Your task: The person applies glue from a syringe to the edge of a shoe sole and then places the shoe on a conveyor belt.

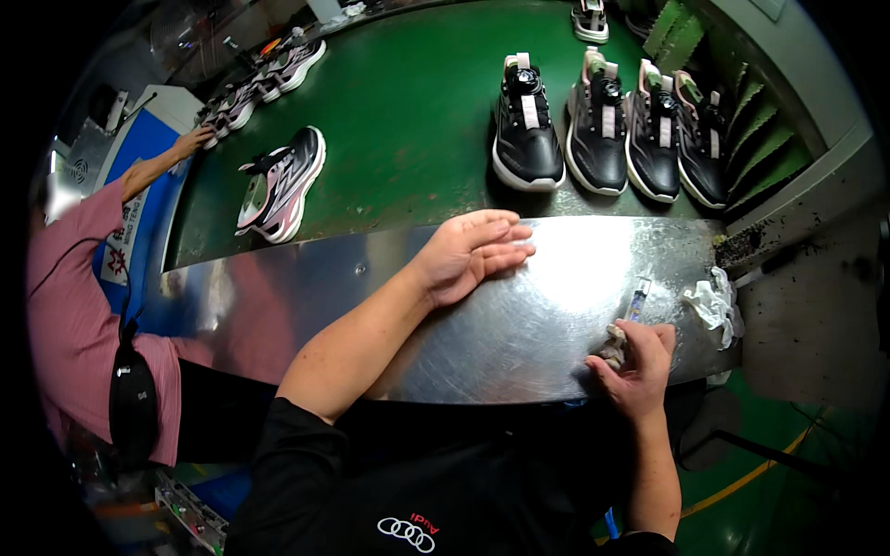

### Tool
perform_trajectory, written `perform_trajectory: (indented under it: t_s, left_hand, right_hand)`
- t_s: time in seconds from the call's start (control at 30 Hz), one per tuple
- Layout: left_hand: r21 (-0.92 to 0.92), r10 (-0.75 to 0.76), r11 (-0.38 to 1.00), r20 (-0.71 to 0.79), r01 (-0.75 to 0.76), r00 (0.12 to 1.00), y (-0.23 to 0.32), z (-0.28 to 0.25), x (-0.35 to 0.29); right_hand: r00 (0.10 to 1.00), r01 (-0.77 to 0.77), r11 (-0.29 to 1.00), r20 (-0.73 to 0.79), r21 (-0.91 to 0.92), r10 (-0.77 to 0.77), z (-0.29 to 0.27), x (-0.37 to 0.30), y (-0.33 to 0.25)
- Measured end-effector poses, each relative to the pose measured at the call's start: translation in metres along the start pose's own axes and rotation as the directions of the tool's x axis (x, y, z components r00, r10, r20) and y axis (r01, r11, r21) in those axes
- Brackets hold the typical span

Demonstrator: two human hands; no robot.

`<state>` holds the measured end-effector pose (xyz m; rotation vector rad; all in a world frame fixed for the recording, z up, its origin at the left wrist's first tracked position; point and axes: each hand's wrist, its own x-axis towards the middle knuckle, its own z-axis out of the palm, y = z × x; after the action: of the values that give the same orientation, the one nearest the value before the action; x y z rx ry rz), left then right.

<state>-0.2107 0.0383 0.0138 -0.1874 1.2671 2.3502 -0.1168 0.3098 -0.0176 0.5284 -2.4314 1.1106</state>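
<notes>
My left hand (471, 257) is held over the metal ledge (408, 361) with its fingers stretched out and nothing in it. Near the ledge's right end, my right hand (642, 371) pinches a small beige-grey lump (613, 347) between thumb and fingers; its exact kind I cannot make out. Just beyond those fingers lies a slim clear tube (639, 298), like a pen or marker. Past my left hand, a black shoe with a pink tongue strip (528, 130) stands toe toward me on the green surface, beside several similar shoes (598, 130).
Crumpled white paper (715, 304) lies at the ledge's right end. A pink-black shoe (286, 185) rests on its side on the green belt (399, 111). At left, a co-worker in pink (93, 296) reaches toward a row of shoes (243, 104). Green slatted racks (765, 139) border the right.
</notes>
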Motion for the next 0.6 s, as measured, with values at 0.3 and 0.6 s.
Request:
perform_trajectory:
  t_s: [0.3, 0.6]
  left_hand:
    - [0.329, 0.562, 0.827, -0.454, -0.457, 0.691, 0.053, -0.17, -0.102]
    - [0.728, 0.703, 0.633, -0.397, -0.264, 0.59, 0.106, -0.265, -0.085]
  right_hand:
    - [0.999, 0.039, 0.996, 0.027, -0.079, -0.037, -0.009, 0.002, 0.005]
    - [0.999, 0.045, 0.994, -0.01, -0.1, -0.046, -0.009, 0.0, 0.002]
